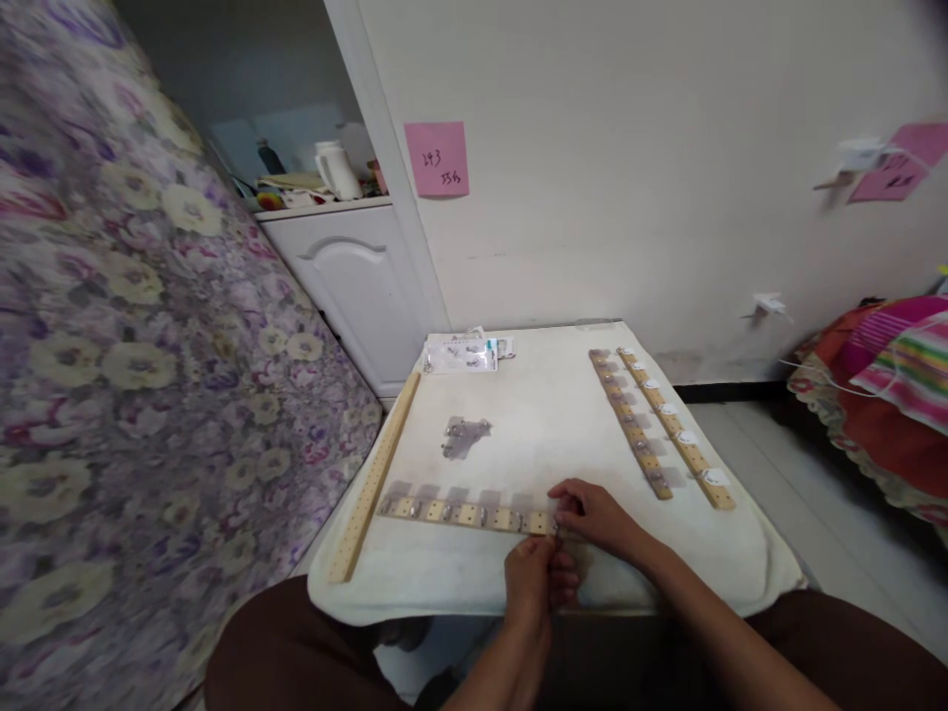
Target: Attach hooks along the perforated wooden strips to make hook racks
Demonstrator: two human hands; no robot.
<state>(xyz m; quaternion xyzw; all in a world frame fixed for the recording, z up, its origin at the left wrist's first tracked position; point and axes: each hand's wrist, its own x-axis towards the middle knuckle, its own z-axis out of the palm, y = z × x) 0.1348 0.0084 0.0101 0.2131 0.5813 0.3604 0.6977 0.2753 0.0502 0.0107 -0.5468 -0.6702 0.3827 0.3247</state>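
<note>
A short wooden strip with holes (466,513) lies crosswise near the table's front edge. Small metal pieces with greyish tags sit along it at intervals. At its right end, my left hand (529,581) is closed, thumb and forefinger pressed together against the near edge. Opposite it, my right hand (598,515) has its fingers bent in a pinch over the same end. Whatever small piece lies between the fingertips is mostly hidden. Beyond the strip rests a loose cluster of grey tags with metal pieces (463,436).
A bare perforated wooden bar (374,479) runs along the table's left side. On the right lie a strip with grey tags (629,425) and another with white tags (677,434). Clear plastic packets (460,354) lie at the back left. A floral curtain (133,375) hangs left.
</note>
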